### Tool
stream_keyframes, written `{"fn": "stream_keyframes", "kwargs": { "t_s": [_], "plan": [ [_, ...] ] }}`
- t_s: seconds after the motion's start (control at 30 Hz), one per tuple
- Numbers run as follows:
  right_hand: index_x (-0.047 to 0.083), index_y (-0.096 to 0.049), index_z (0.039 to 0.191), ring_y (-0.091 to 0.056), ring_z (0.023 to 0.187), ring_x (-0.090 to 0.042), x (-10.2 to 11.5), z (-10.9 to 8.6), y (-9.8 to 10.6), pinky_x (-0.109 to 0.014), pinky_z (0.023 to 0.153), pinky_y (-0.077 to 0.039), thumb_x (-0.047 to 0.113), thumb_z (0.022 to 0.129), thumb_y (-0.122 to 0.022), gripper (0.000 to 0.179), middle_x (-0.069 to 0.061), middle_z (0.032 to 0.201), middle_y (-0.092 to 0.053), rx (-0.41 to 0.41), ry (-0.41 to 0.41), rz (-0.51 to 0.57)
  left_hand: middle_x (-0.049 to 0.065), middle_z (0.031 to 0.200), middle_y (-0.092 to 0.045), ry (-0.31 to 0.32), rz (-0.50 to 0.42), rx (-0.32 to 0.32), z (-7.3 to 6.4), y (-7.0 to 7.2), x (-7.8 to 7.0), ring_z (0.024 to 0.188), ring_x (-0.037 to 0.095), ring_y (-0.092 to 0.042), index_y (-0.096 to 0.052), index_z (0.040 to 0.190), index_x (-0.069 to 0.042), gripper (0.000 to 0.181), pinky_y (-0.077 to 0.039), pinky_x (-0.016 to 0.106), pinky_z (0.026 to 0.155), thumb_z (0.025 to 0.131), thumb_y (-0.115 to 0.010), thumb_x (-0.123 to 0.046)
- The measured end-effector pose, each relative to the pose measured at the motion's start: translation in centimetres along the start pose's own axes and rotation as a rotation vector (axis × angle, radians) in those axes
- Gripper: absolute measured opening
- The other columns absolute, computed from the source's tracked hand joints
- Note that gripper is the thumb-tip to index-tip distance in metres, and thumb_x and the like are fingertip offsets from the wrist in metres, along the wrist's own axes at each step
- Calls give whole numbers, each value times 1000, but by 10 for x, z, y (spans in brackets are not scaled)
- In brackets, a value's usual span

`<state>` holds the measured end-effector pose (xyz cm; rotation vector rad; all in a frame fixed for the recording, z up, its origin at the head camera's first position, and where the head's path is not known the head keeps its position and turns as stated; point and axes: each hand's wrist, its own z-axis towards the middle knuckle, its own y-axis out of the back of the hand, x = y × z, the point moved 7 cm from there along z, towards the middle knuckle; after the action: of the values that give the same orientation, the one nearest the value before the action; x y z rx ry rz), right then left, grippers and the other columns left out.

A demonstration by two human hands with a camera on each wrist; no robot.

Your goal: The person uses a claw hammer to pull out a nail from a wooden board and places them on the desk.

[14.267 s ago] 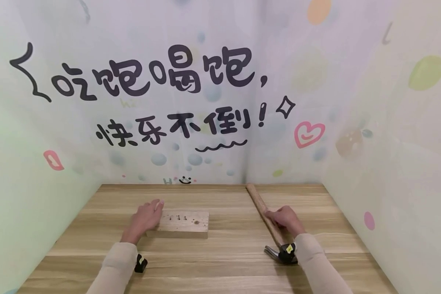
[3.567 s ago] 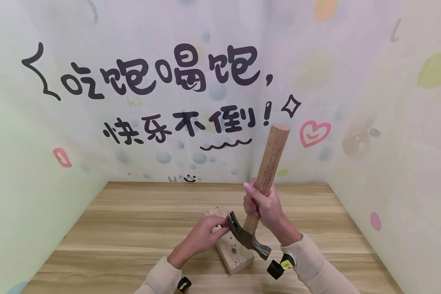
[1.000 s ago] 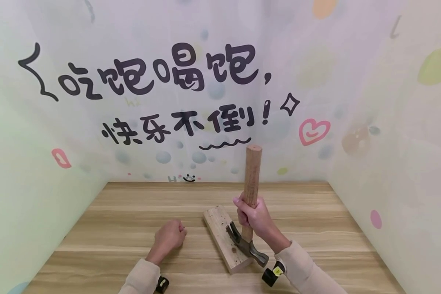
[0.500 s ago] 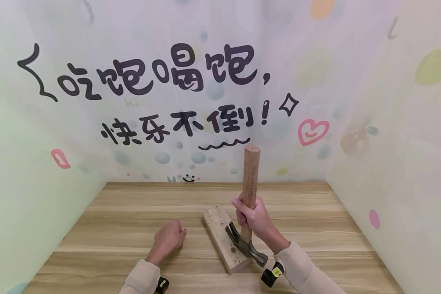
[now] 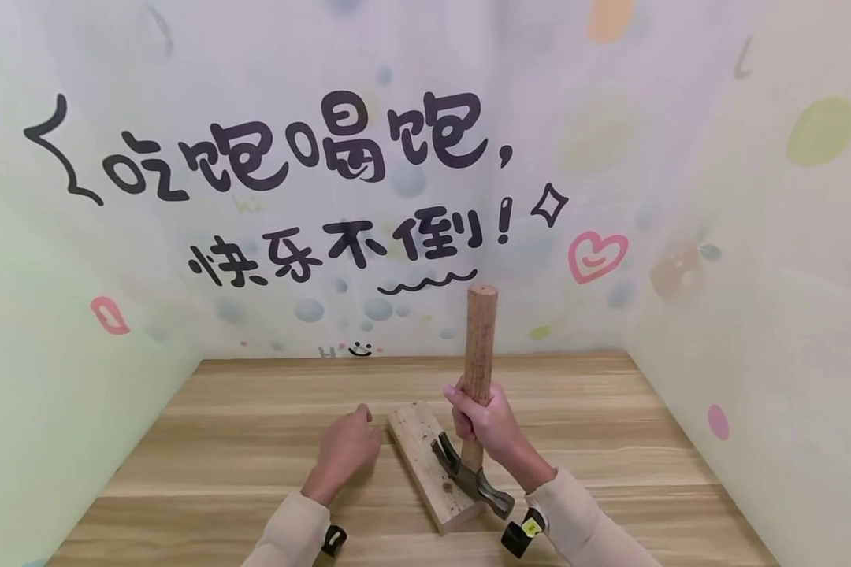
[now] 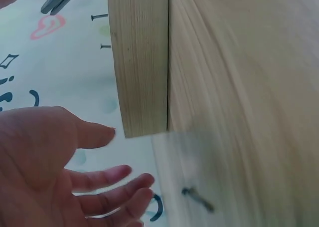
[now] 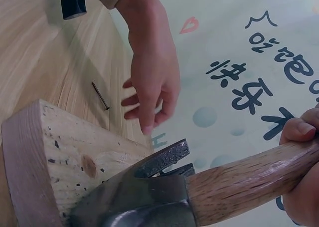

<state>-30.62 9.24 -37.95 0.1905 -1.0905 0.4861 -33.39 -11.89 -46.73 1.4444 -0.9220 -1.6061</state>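
My right hand (image 5: pixel 492 425) grips a claw hammer (image 5: pixel 479 339) round its wooden handle, which points up. Its steel head overlaps the near part of a wooden block (image 5: pixel 416 441), claw toward the left. Two nails (image 6: pixel 100 17) stick out of the block in the left wrist view. To the block's left, my left hand (image 5: pixel 349 445) hovers with loosely bent fingers, thumb apart, holding nothing. A loose nail (image 7: pixel 100 96) lies on the table beside the block, near that hand. The block's top shows small dark holes and a knot (image 7: pixel 88 165).
The wood-grain table (image 5: pixel 255 394) is bounded by a printed wall (image 5: pixel 425 315) at the back and walls at both sides. Black wrist cameras (image 5: pixel 516 539) sit at both sleeves.
Over the last half second my left hand moves right toward the block and its curled fingers loosen. Hammer and block stay put. Much earlier, the hammer lay on the table and the block sat crosswise.
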Motion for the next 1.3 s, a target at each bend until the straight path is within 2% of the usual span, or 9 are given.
{"fn": "stream_keyframes", "kwargs": {
  "t_s": [0.13, 0.33, 0.5, 0.7, 0.9, 1.07, 1.3],
  "plan": [
    [-4, -40, 80, -33, 40, -10, -2, 0, -4, -27, 37, -29, 9, 101, -53, 28, -10, 49, -34, 11, -8, 17, 13, 96, -69, -23, -29, -33, 8, -9, -5, 74, 24, -62, -63, 114, -4, 34, -48, 39, 60, 98, -59, -34],
    [-6, -41, 79, -33, 39, -10, -3, 2, -9, -27, 35, -28, 8, 100, -54, 28, -11, 48, -34, 25, -6, 0, 14, 98, -68, -63, -119, -54, 19, -21, -12, 88, 32, -65, -63, 117, -3, 36, -51, 47, 71, 98, -59, -33],
    [-8, -43, 78, -36, 39, -8, -7, 8, -12, -25, 37, -31, 11, 99, -57, 32, -3, 47, -38, 26, -49, -46, 16, 102, -69, -68, -105, -52, 30, -30, -19, 93, 35, -66, -64, 113, -4, 36, -51, 49, 74, 100, -55, -35],
    [0, -51, 75, -37, 39, -8, -15, 14, -9, -24, 39, -33, 17, 98, -60, 30, 1, 47, -41, -4, -185, -176, 18, 103, -66, -83, -62, -16, 38, -43, -25, 95, 38, -63, -64, 113, -2, 37, -51, 51, 76, 103, -49, -34],
    [5, -52, 74, -36, 40, -8, -25, 19, -12, -25, 40, -32, 24, 97, -62, 32, 3, 49, -41, 16, -329, -212, 23, 110, -62, -102, -28, 27, 39, -51, -28, 104, 41, -58, -62, 120, 1, 40, -49, 56, 81, 106, -43, -32],
    [8, -53, 74, -36, 39, -8, -33, 27, -14, -25, 40, -33, 26, 96, -62, 30, 4, 49, -42, 20, -396, -251, 23, 112, -61, -113, 14, 43, 42, -54, -31, 105, 41, -57, -60, 121, 0, 41, -49, 56, 82, 106, -40, -33],
    [9, -53, 74, -36, 37, -7, -47, 40, -18, -24, 38, -32, 24, 95, -61, 27, 5, 47, -40, 19, -467, -277, 22, 113, -59, -69, 48, 110, 44, -54, -33, 107, 40, -55, -56, 126, 0, 43, -50, 55, 81, 107, -38, -34]
  ]
}}
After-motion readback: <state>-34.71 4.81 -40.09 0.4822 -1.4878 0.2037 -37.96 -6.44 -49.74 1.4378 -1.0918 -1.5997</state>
